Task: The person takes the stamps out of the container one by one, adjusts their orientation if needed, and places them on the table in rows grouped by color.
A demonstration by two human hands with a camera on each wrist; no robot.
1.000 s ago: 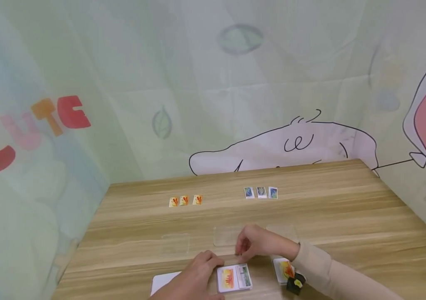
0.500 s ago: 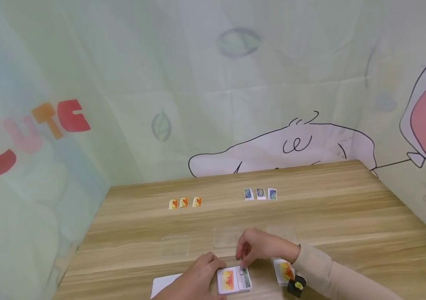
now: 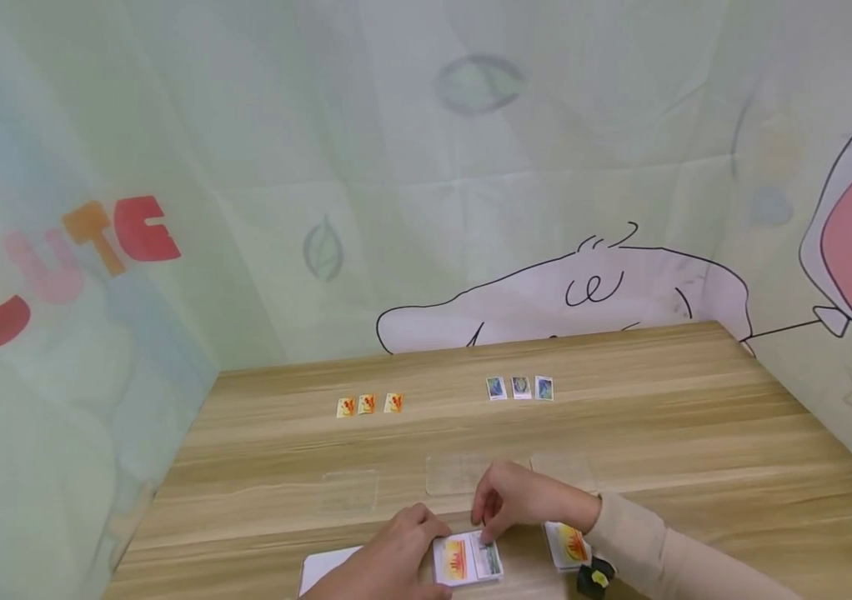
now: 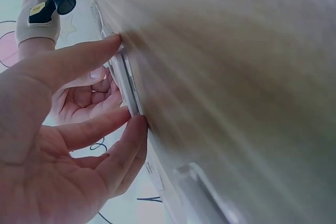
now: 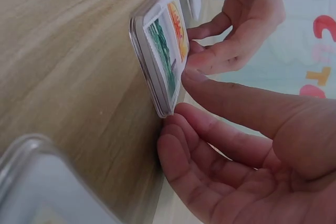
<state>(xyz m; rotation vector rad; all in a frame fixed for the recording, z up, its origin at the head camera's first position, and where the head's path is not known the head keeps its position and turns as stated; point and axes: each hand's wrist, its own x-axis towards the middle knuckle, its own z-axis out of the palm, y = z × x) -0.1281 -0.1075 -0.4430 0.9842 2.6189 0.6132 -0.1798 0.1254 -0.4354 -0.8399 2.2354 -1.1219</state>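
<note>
A thin white block in a clear case [image 3: 470, 562] lies near the table's front edge. On its face are an orange picture [image 3: 455, 560] and a green landscape picture [image 3: 488, 563]. My left hand [image 3: 396, 550] grips the case, the thumb on one edge [image 4: 125, 80] and the fingers on the opposite one. From the right, my right hand [image 3: 516, 496] reaches over, its thumb pressing on the green picture's far end. In the right wrist view, that hand's other fingers bend loosely by the case's corner [image 5: 167, 114].
A similar case with an orange picture [image 3: 570, 542] lies under my right wrist. A white flat piece [image 3: 321, 568] sits by my left hand. Clear plastic pieces [image 3: 351, 492] lie beyond. Small orange pictures [image 3: 367, 404] and blue ones [image 3: 520, 387] stand in rows farther back.
My right hand has come slightly nearer, its thumb moving from the far side of the case onto the green picture. My left hand keeps its grip on the case.
</note>
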